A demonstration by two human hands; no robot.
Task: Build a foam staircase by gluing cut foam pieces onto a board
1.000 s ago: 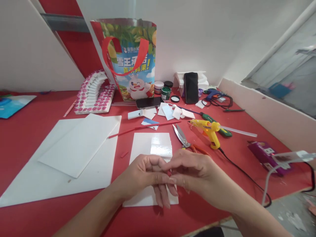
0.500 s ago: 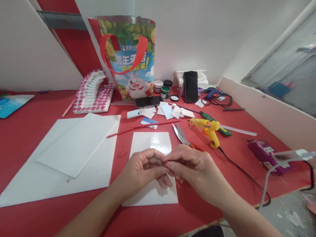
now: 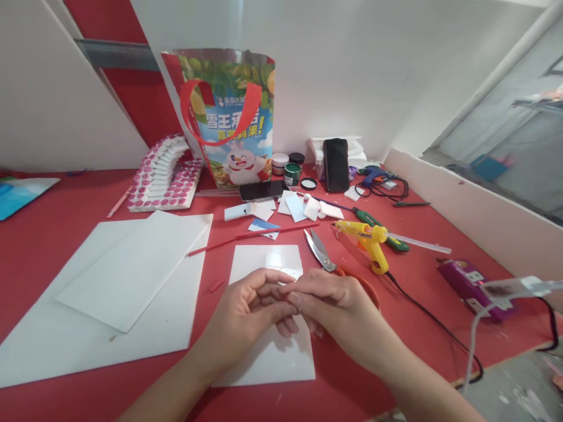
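My left hand (image 3: 250, 305) and my right hand (image 3: 328, 302) meet at the fingertips above a glossy white board (image 3: 264, 366). Both are closed in a pinch around a small red piece, mostly covered by the fingers. Just beyond my right hand lie scissors (image 3: 320, 251) with orange handles, blades slightly apart. To the left of my left hand is a short red stick piece (image 3: 217, 285). A long thin red stick (image 3: 255, 234) lies behind the white board.
A yellow glue gun (image 3: 367, 235) with a cord rests at right, near a purple box (image 3: 472, 287). Large white boards (image 3: 145, 346) cover the left side. At the back are a colourful bag (image 3: 240, 129), paint jars (image 3: 292, 174), a phone (image 3: 336, 165) and a flower-trimmed white model (image 3: 165, 173).
The view has tilted up a little, so the table things sit lower. My hands stay pinched together, and the red piece between them is more hidden.
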